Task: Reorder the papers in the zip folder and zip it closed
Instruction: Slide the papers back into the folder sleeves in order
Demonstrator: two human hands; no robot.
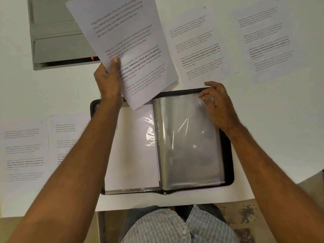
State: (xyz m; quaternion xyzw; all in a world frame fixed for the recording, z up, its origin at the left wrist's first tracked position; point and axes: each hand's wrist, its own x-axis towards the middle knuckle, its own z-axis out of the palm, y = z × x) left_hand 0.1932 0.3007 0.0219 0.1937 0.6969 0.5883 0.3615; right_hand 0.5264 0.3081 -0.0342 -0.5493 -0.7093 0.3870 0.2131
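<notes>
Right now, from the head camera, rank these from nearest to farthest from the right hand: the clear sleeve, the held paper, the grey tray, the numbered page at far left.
From the right hand:
1. Clear sleeve, pinched at its top corner.
2. Held paper, up left, in the left hand.
3. Grey tray, top left.
4. Numbered page, far left edge.

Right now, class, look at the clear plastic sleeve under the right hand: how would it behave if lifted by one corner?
The clear sleeve is probably floppy: it creases where the right hand pinches its top corner. It likely feels slippery, given its glossy glare. It seems light, and being bound into the zip folder, it would turn like a page rather than come free.
</notes>
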